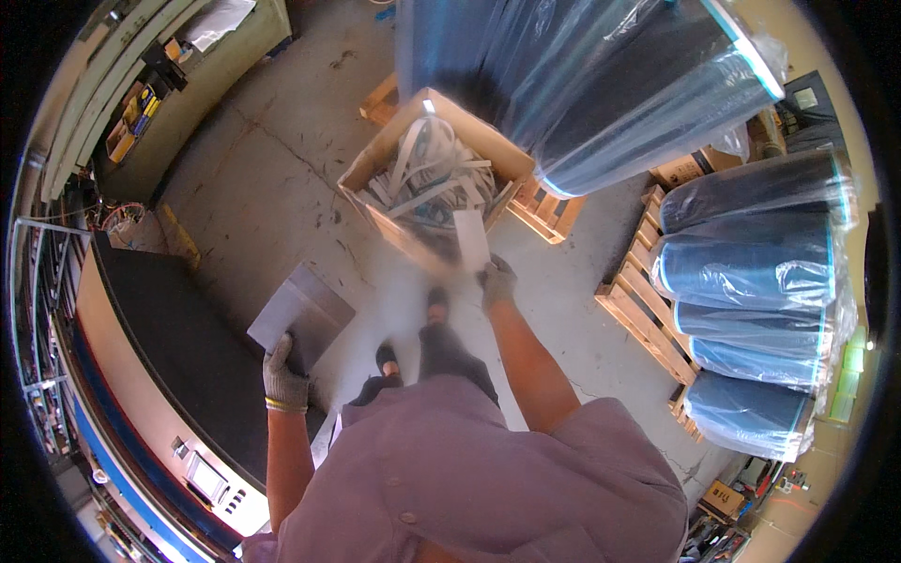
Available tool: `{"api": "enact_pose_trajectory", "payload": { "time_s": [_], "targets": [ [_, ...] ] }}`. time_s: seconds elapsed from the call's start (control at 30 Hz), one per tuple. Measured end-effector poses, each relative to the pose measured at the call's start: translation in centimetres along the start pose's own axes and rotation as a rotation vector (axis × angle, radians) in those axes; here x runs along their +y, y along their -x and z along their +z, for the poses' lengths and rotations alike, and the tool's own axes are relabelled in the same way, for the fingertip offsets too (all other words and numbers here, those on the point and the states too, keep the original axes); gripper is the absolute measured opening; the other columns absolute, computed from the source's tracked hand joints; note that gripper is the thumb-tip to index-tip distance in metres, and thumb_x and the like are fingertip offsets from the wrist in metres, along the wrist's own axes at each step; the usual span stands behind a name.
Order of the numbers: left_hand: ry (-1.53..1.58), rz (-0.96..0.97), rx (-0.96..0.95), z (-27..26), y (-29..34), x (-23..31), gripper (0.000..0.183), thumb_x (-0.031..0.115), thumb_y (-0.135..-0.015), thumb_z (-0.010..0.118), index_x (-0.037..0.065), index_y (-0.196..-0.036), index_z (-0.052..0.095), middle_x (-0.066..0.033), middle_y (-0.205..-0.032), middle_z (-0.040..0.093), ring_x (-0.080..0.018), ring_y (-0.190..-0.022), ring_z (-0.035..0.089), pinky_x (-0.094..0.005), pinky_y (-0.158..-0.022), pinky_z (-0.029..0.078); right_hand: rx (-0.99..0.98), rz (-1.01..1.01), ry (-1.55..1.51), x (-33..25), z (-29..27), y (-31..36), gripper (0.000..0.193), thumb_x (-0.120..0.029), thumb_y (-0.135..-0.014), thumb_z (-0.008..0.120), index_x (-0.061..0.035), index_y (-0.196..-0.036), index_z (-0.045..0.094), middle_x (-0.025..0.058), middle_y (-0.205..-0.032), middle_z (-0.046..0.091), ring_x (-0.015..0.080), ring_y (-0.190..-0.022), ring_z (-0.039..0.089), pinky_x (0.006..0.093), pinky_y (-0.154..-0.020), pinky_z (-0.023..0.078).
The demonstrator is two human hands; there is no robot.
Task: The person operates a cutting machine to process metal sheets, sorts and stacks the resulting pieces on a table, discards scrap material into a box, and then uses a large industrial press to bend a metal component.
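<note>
My left hand (284,380), in a grey knit glove, grips the near edge of a grey rectangular sheet (298,310) beside the black belt. My right hand (497,283), gloved too, is closed on the lower end of a pale flat strip (471,240). That strip stands up against the view of the near corner of an open cardboard box (387,223); whether it touches the box I cannot tell. Tangled white and grey offcut strips (434,174) fill much of the box.
Large plastic-wrapped dark rolls (610,103) stand behind the box on a wooden pallet (554,214). Further wrapped rolls (751,267) lie on a pallet (643,281) at right. A machine with a black belt (174,328) runs along my left. Grey concrete floor (272,178) lies between.
</note>
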State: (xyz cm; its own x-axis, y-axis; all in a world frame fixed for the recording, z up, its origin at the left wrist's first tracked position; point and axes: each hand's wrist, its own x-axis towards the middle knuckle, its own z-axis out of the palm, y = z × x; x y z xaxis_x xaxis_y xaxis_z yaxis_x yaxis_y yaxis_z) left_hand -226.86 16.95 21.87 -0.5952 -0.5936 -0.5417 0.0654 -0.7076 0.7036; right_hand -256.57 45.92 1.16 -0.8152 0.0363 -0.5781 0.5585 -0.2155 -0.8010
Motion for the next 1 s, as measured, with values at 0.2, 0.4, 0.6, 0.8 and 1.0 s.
{"api": "enact_pose_trajectory", "payload": {
  "time_s": [0.2,0.4,0.6,0.8,1.0],
  "targets": [
    [0.087,-0.064,0.058,6.0,-2.6,-1.2,0.035,0.020,-0.092,0.062,0.004,-0.122,0.058,-0.0078,-0.113,0.066,-0.0247,-0.104,0.063,-0.0389,-0.091,0.052,-0.192,-0.271,0.898,6.4,-7.1,-17.3,0.016,-0.009,-0.082,0.062,-0.0051,-0.096,0.068,0.0059,-0.080,0.065,0.0192,-0.068,0.062,0.0304,-0.060,0.051],
    [-0.030,0.021,0.108,10.3,-3.2,-1.7,0.042,0.026,-0.090,0.065,0.003,-0.124,0.057,-0.0084,-0.115,0.065,-0.0242,-0.107,0.062,-0.0390,-0.094,0.050,-0.741,-0.471,1.954,2.6,-5.7,-12.1,0.011,-0.019,-0.078,0.065,-0.0084,-0.078,0.068,0.0113,-0.080,0.068,0.0271,-0.072,0.066,0.0377,-0.063,0.052],
    [-0.095,-0.020,0.051,12.4,-6.1,-2.6,0.046,0.027,-0.089,0.065,0.003,-0.127,0.055,-0.0085,-0.119,0.063,-0.0241,-0.107,0.061,-0.0383,-0.094,0.049,-0.824,-0.225,1.843,0.2,-9.0,-11.9,0.012,-0.017,-0.082,0.064,-0.0063,-0.083,0.068,0.0102,-0.078,0.068,0.0227,-0.072,0.067,0.0343,-0.062,0.053],
    [-0.051,-0.100,0.079,15.0,-7.4,-4.4,0.041,0.018,-0.089,0.064,-0.002,-0.124,0.056,-0.0094,-0.117,0.063,-0.0239,-0.109,0.060,-0.0379,-0.098,0.047,-0.340,-0.135,1.007,0.4,-2.2,-17.0,0.024,-0.026,-0.087,0.063,-0.0022,-0.091,0.067,0.0133,-0.082,0.068,0.0217,-0.073,0.066,0.0349,-0.063,0.053],
    [-0.112,-0.130,0.183,14.9,-8.8,-9.1,0.051,0.030,-0.085,0.070,-0.001,-0.123,0.056,-0.0097,-0.114,0.064,-0.0260,-0.107,0.062,-0.0404,-0.097,0.049,-0.012,-0.324,1.351,4.1,8.0,-31.2,0.049,-0.043,-0.084,0.066,0.0008,-0.105,0.065,0.0221,-0.099,0.068,0.0366,-0.093,0.065,0.0435,-0.079,0.051]
  ]
}}
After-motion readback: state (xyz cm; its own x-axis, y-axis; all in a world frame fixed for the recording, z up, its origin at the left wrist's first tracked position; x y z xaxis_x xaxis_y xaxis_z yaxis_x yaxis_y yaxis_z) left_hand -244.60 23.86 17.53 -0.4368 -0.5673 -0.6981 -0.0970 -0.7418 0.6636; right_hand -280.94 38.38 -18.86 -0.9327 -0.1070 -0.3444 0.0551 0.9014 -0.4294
